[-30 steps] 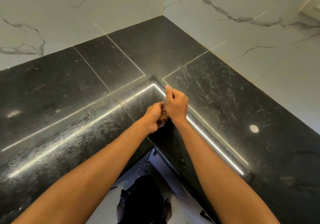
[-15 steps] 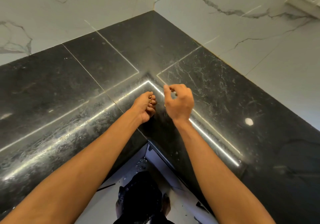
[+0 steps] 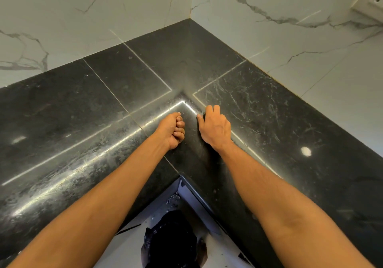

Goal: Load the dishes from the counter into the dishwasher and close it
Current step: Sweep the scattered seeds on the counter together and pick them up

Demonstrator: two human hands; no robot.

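No dishes and no dishwasher are in view. Both my bare forearms reach over the inner corner of a black stone counter. My left hand is curled into a fist just above the counter, and nothing shows in it. A short gap to its right, my right hand hovers palm down with its fingers loosely bent and its fingertips near the counter surface. It holds nothing.
White marble-look walls meet behind the L-shaped counter. A wall socket sits at the top right. Below the counter's front edge I see pale floor and my dark clothing.
One second ago my hands were pressed together over the counter corner. They have since drawn apart, the left closing into a fist and the right loosening its fingers.
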